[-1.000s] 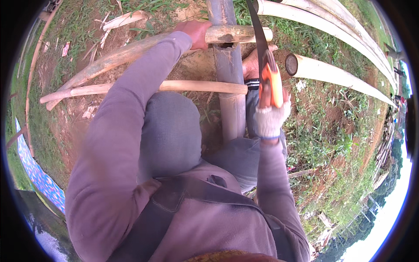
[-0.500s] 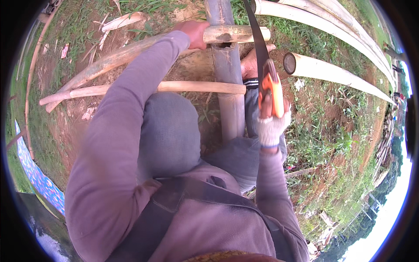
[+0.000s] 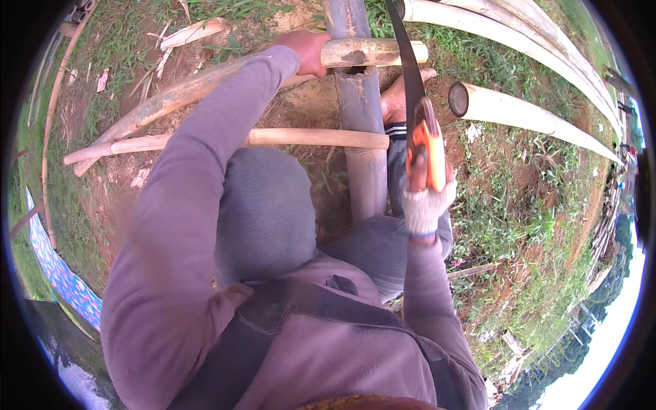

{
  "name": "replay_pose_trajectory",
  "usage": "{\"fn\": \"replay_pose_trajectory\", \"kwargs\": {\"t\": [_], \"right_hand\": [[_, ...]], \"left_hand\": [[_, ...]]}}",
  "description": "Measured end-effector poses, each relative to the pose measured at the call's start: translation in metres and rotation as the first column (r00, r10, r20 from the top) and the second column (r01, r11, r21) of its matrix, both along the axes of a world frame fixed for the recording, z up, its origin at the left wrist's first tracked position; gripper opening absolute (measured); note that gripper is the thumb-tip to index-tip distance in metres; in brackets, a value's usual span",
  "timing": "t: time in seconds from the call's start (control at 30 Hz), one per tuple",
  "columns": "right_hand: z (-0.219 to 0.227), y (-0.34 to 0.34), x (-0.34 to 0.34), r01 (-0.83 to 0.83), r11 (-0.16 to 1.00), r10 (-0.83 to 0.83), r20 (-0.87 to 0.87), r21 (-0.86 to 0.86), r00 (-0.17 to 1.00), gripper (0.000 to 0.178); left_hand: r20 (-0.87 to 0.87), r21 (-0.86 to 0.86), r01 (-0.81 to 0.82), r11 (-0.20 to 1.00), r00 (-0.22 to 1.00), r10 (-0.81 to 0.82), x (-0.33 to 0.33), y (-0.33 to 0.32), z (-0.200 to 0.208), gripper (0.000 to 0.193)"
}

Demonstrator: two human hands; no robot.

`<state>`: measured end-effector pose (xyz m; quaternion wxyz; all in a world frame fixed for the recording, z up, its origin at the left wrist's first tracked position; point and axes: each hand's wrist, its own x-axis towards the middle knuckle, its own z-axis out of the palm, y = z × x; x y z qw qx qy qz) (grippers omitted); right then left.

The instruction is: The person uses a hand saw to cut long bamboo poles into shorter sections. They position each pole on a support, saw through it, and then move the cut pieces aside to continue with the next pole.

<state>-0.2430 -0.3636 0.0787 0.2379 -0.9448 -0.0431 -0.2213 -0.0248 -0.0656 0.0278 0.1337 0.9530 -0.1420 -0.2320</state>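
Note:
My left hand (image 3: 307, 52), bare, is wrapped round a pale bamboo pole (image 3: 376, 52). This pole lies across a thicker grey bamboo pole (image 3: 365, 174), beside a dark hole cut in the grey one. In my right hand (image 3: 428, 195), which wears a whitish knitted glove with bare fingers showing, is a handsaw (image 3: 410, 75) with an orange handle. Its dark blade points away from me and passes over the pale pole near its right end; whether it touches the pole I cannot tell. Closer to me, a thinner bamboo pole (image 3: 307, 138) also crosses the grey one.
My bare foot (image 3: 394, 99) is just right of the grey pole, close to the blade. Several cut bamboo poles (image 3: 533, 113) lie at the right on grass and soil. Dry husks (image 3: 195, 33) lie far left, and a blue patterned sheet (image 3: 61, 266) is at the left edge.
The whole scene has shifted slightly rightward in the picture. Both hands keep their holds, and the saw stays in nearly the same place over the pole.

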Motion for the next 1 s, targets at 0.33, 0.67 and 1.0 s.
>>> {"fn": "replay_pose_trajectory", "kwargs": {"t": [0.33, 0.67, 1.0], "right_hand": [[0.0, -0.032, -0.115, 0.056, 0.892, 0.03, -0.182, 0.449, 0.983, 0.034], [0.01, 0.03, 0.065, 0.079, 0.952, -0.054, -0.09, 0.295, 0.994, 0.019], [0.026, -0.017, -0.144, 0.259, 0.799, -0.037, -0.386, 0.542, 0.922, 0.024]], "left_hand": [[-0.079, -0.148, 0.025, 0.989, 0.996, -0.037, 0.01, 0.015, -0.01, 0.089], [-0.143, -0.263, 0.068, 0.962, 0.984, -0.109, 0.041, 0.02, -0.02, 0.08], [-0.273, -0.31, 0.029, 0.95, 0.955, -0.118, 0.039, 0.02, -0.02, 0.088]]}}
